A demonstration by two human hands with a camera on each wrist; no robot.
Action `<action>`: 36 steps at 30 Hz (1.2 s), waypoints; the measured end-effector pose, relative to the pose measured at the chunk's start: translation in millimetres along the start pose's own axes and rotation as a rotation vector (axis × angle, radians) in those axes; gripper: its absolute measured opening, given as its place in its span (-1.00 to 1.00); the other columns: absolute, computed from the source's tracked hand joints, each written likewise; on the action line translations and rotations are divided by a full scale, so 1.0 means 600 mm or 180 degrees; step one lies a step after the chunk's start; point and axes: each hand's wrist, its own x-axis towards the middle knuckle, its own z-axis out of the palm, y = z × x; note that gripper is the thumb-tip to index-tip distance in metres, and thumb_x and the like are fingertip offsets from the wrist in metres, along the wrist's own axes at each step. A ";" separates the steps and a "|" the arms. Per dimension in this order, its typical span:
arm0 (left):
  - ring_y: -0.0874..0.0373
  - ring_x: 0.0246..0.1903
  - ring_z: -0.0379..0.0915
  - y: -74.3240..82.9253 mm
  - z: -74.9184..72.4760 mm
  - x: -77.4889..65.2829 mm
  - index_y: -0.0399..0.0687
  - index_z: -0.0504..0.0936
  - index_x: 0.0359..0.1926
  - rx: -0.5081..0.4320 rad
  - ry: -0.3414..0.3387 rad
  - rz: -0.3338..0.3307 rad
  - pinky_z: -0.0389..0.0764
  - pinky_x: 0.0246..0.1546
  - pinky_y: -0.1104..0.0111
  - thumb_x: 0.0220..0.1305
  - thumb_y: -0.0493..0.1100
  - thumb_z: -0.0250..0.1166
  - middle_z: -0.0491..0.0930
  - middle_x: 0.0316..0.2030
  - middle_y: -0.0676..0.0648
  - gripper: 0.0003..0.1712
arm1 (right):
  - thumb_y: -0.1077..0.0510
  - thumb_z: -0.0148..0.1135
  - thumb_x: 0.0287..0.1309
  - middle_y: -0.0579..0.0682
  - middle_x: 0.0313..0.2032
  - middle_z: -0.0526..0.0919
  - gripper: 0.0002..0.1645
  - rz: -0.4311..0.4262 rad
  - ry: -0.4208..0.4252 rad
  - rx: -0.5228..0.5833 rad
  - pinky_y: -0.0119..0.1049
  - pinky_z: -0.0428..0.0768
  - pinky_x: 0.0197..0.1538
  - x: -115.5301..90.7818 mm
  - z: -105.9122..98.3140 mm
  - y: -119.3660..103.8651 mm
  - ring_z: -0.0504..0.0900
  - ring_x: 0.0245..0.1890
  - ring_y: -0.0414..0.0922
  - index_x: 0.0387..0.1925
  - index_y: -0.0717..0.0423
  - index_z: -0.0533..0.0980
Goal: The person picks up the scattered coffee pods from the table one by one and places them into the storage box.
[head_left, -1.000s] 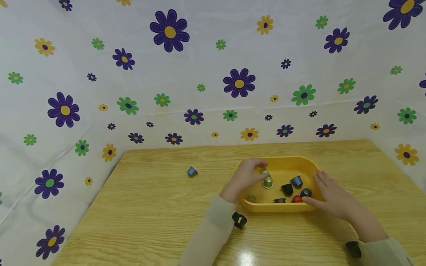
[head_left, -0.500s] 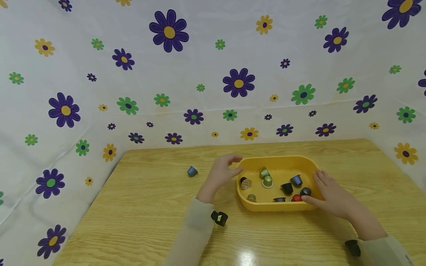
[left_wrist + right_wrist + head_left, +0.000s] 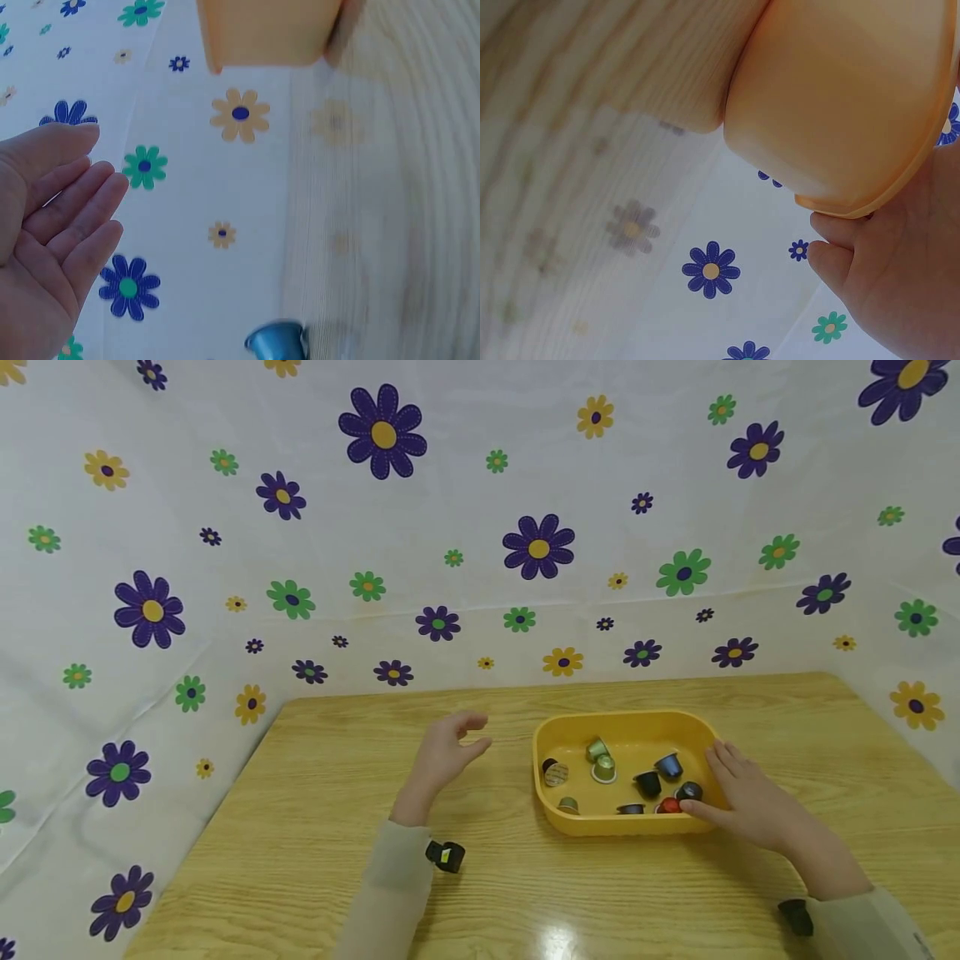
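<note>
My left hand is above the table left of the yellow tray, fingers loosely bent and holding nothing. In the left wrist view, a blue coffee capsule lies on the table below the hand; the hand and arm hide it in the head view. My right hand rests on the tray's right rim with fingers extended and the thumb spread over the near right corner. Inside the tray are several coffee capsules: green ones, a blue one, a black one and a red one near my right thumb.
The wooden table meets a white flowered cloth at the back and both sides. A black wrist device sits on the left sleeve, and another dark device on the right.
My left hand has left the tray and moved leftward across the table, uncovering a dark capsule with a tan lid in the tray. My right hand has stayed on the rim.
</note>
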 end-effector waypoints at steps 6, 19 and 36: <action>-0.01 -0.10 0.44 -0.026 -0.036 -0.014 -0.31 0.53 -0.09 0.0117 0.0160 -0.0042 0.42 -0.05 0.18 0.06 -0.28 0.28 0.55 -0.15 -0.19 -0.65 | -0.27 0.02 0.08 0.49 0.23 -0.15 0.09 0.0012 -0.0010 -0.0001 0.17 -0.13 0.18 0.000 0.001 0.000 -0.22 0.24 0.31 0.21 0.58 -0.07; -0.09 -0.12 0.43 -0.065 -0.078 -0.026 -0.37 0.51 -0.09 0.0515 0.0162 -0.0149 0.42 -0.07 0.13 0.03 -0.30 0.29 0.53 -0.15 -0.27 -0.63 | -0.27 0.03 0.08 0.49 0.23 -0.15 0.08 0.0002 -0.0014 0.0021 0.15 -0.16 0.20 -0.001 0.000 -0.001 -0.21 0.23 0.31 0.20 0.58 -0.06; -0.10 -0.09 0.42 -0.097 -0.085 -0.001 -0.39 0.48 -0.04 0.1016 -0.0368 -0.0543 0.41 -0.06 0.12 0.07 -0.25 0.27 0.50 -0.10 -0.27 -0.58 | -0.27 0.02 0.08 0.49 0.23 -0.15 0.09 0.0009 -0.0013 -0.0005 0.15 -0.15 0.20 -0.001 0.001 0.000 -0.21 0.24 0.31 0.21 0.57 -0.07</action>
